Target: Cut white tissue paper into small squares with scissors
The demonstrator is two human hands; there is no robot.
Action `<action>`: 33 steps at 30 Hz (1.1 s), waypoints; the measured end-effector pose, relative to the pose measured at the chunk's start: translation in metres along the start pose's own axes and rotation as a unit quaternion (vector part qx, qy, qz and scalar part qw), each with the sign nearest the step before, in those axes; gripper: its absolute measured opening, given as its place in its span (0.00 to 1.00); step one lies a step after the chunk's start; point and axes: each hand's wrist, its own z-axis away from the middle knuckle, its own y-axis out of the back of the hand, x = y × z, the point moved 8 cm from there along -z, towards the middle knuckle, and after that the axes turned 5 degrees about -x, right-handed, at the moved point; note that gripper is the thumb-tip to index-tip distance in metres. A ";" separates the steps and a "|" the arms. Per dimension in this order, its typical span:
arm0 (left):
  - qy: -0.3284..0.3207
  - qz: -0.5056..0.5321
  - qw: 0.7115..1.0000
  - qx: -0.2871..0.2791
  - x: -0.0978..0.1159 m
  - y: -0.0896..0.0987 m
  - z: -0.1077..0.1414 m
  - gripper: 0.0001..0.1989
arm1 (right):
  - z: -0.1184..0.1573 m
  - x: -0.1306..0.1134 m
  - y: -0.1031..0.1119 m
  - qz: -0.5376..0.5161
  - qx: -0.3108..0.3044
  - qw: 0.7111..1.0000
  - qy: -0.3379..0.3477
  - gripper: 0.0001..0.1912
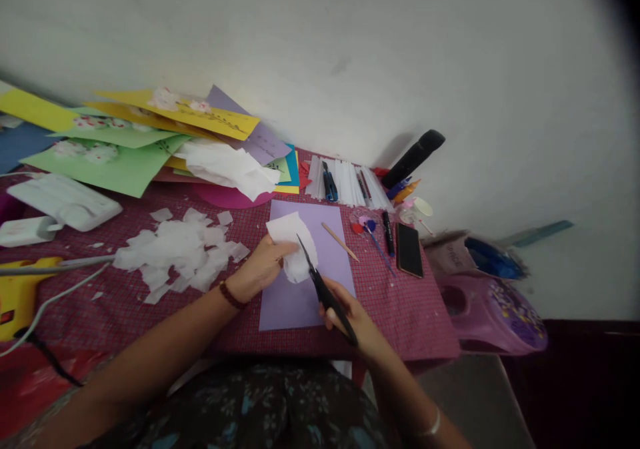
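My left hand (pixel 263 267) pinches a piece of white tissue paper (pixel 293 227) above a purple sheet of paper (pixel 285 309). My right hand (pixel 347 309) is closed round the black handles of a pair of scissors (pixel 323 289). The scissors' blades point up and left, lying at the tissue paper; whether they are cutting into it I cannot tell. A wooden stick (pixel 340 241) rests on the purple sheet, right of the tissue paper. Left of my left hand lies a loose heap of cut white tissue pieces (pixel 175 252).
Coloured cards with paper flowers (pixel 200 112) and folded white tissue (pixel 230 165) are piled back left. A yellow glue gun (pixel 30 289) lies far left. Along the right are a utility knife (pixel 329 182), a paintbrush (pixel 380 245), a black marker (pixel 389 233) and a phone (pixel 409 249). A pink stool (pixel 490 315) stands beyond the table edge.
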 end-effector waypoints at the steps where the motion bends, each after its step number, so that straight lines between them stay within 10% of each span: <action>1: 0.002 0.001 1.000 -0.001 -0.001 -0.001 0.000 0.18 | 0.000 0.001 0.000 -0.003 0.002 1.000 0.001 0.39; 23: 0.016 0.049 0.998 0.024 -0.001 0.019 -0.011 0.13 | 0.000 0.020 0.008 0.010 0.061 0.998 -0.018 0.33; 33: 0.034 0.039 0.999 0.002 -0.002 0.011 -0.004 0.13 | 0.005 -0.004 -0.008 -0.024 -0.054 0.998 0.010 0.38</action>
